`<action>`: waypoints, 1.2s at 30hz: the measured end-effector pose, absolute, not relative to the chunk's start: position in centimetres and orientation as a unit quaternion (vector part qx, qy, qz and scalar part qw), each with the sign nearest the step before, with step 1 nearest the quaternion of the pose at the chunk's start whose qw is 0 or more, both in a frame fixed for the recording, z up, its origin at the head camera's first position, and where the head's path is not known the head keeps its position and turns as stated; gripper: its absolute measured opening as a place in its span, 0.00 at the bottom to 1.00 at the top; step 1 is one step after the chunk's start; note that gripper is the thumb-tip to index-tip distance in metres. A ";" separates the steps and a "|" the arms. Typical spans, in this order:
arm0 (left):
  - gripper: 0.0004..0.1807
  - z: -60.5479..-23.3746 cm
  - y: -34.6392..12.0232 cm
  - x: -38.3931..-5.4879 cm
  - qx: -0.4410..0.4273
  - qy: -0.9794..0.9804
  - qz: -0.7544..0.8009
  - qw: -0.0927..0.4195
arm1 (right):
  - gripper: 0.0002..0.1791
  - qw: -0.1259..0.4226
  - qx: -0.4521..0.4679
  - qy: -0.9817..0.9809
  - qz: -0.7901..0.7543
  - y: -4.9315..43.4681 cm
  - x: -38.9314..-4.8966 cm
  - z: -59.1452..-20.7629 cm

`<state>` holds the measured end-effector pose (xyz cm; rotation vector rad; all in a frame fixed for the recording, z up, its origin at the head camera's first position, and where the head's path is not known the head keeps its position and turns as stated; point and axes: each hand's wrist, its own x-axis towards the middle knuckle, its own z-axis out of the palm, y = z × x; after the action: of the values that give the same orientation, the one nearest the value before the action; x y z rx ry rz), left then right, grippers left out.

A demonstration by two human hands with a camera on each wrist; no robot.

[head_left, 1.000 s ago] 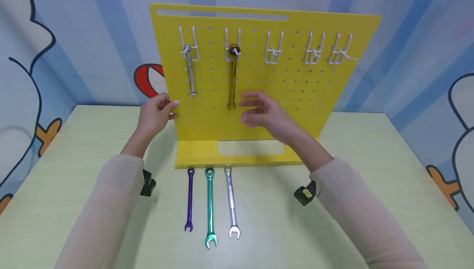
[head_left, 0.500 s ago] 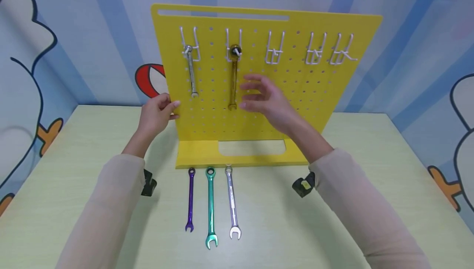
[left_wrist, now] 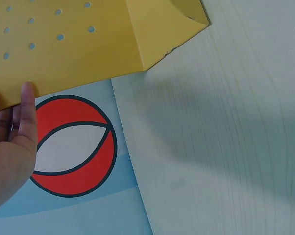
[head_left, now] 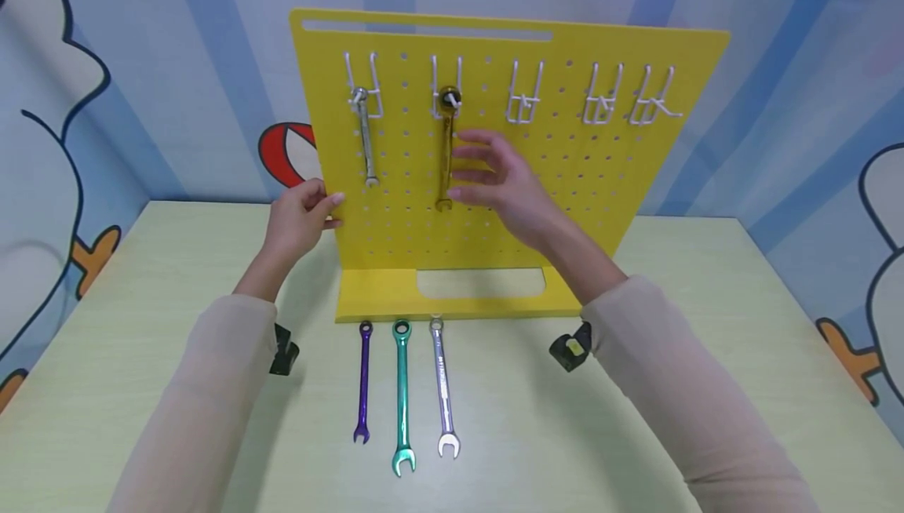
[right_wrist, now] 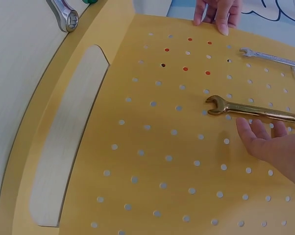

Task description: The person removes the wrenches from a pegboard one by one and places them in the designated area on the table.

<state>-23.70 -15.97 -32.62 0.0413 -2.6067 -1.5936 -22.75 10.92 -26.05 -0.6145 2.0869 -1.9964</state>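
A yellow pegboard (head_left: 395,238) stands upright on the table, and my left hand (head_left: 295,216) grips its left edge, thumb on the front. In the left wrist view, the fingers (left_wrist: 27,110) reach behind that edge. From the second hook hangs a gold combination wrench (head_left: 446,152), open end down. Beside it, on its right, is my right hand (head_left: 508,183), fingers spread and slightly bent. Whether the fingertips touch the wrench I cannot tell; in the right wrist view the gold wrench (right_wrist: 255,110) lies close along them. A silver wrench (head_left: 365,140) hangs from the first hook.
Three white hooks on the right, among them the middle hook (head_left: 523,97), hold nothing. On the table (head_left: 530,434), before the board's base, lie a purple wrench (head_left: 363,383), a green wrench (head_left: 402,395) and a silver wrench (head_left: 442,387) side by side.
My right hand has risen along the board and moved slightly left, closer to the gold wrench. My left hand stays on the board's edge.
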 end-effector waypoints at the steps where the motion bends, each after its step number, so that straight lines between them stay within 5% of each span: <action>1: 0.16 -32.6 -16.0 -23.7 0.015 -0.852 -0.521 0.043 | 0.35 0.095 -0.207 0.702 -0.674 10.9 -22.8 -26.1; 36: 0.13 -32.7 -15.9 -23.9 0.021 -0.853 -0.519 0.045 | 0.33 0.128 -0.192 0.676 -0.700 10.2 -23.0 -25.3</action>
<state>-23.86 -15.92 -32.68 0.0633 -2.6053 -1.5857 -22.98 10.20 -25.27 -0.5595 1.9653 -2.0364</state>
